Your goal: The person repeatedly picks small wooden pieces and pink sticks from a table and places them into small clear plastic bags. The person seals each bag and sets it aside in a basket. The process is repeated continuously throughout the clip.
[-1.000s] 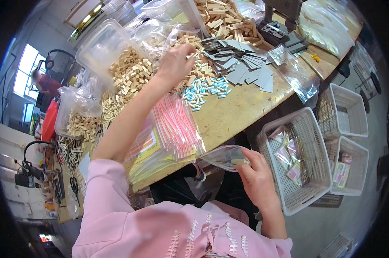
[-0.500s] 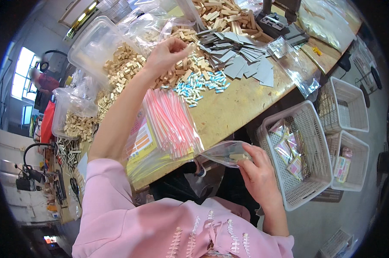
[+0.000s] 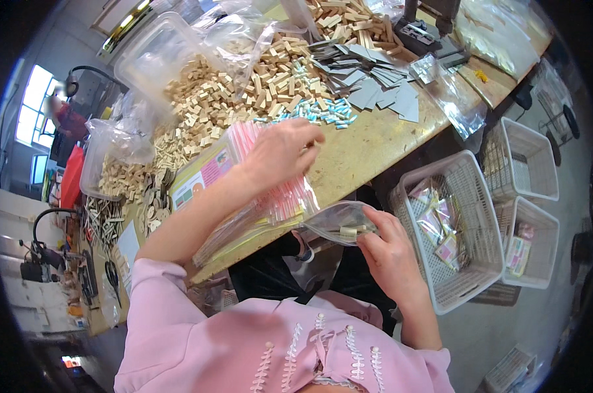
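Head view: right hand point(image 3: 391, 259) fingers pinching clear bag point(image 3: 339, 223); left hand point(image 3: 283, 149) fingers curled, contents hidden.

Single head-worn fisheye view, steeply downward, close over the cluttered workbench point(image 3: 375, 141).

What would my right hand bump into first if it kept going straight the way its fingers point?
The right hand points up and left at the clear plastic bag already in its grip. Past that, probably the stack of pink-striped packets at the wooden table's edge, though depth is hard to judge here.
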Tool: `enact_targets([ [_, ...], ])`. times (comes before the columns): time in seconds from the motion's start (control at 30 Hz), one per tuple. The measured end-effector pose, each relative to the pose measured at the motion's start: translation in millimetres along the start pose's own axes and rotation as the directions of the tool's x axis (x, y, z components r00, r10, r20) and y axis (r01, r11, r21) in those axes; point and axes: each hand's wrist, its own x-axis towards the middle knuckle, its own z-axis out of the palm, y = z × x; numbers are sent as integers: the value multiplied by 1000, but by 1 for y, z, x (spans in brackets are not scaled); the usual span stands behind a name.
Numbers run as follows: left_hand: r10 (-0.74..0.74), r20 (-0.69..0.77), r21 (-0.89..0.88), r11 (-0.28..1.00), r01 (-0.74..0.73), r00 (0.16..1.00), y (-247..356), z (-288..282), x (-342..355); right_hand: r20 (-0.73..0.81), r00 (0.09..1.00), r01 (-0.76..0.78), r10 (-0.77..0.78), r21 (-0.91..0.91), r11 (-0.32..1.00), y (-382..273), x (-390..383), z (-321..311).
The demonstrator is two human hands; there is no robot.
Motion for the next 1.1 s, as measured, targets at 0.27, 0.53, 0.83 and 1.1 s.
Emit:
enact_targets([
  [0.27,-13,55,392,920,-10,998,-33,19,24,-22,999,-32,33,38,999,-3,-10,0],
  [0.53,-359,335,-645,587,490,871,-6,-12,3,-19,1000,14,-13,55,998,-6,-8,-5],
  [0.83,-126,290,-643,709,291,949,76,-20,-83,84,992,87,-98,125,988,-45,-2,1],
  [1.1,-185,-139,-328,935,131,973,14,-47,-124,155,974,141,-164,150,979,-64,2,26],
])
